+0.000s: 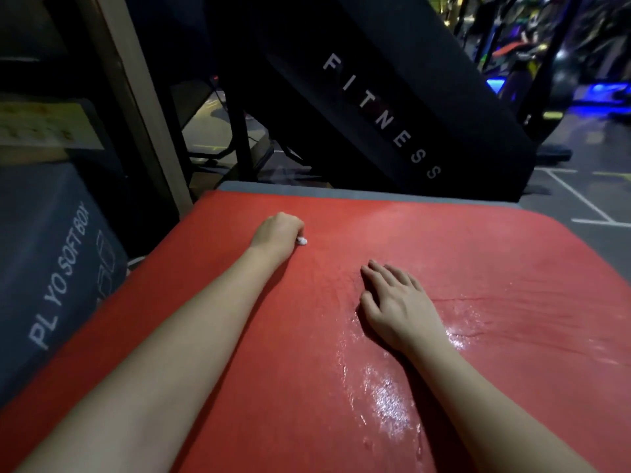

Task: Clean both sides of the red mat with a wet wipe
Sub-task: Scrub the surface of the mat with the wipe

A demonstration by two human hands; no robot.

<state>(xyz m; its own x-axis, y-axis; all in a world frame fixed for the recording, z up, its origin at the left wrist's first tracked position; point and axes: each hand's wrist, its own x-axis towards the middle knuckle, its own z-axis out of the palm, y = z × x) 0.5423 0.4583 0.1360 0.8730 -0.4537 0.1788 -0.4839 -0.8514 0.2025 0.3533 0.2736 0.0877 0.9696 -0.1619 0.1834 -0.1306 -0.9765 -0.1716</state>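
The red mat [239, 336] is lying flat across a grey padded platform [307, 186], whose far edge is showing as a thin strip beyond the mat's far edge. The left hand [276, 233] is resting on the mat toward its far left corner, fingers curled under and clamped on a wet wipe [302, 240]. Only a small white wad of the wipe is peeking out at the thumb side of the fist, touching the mat. The right hand [396, 305] is lying palm down near the mat's middle, fingers straight and slightly spread, pressing on the surface and holding nothing. Wet streaks are glistening on the mat around and nearer than the right hand. A grey box lettered PLYO SOFT BOX [58, 268] is standing beside the mat's left edge.
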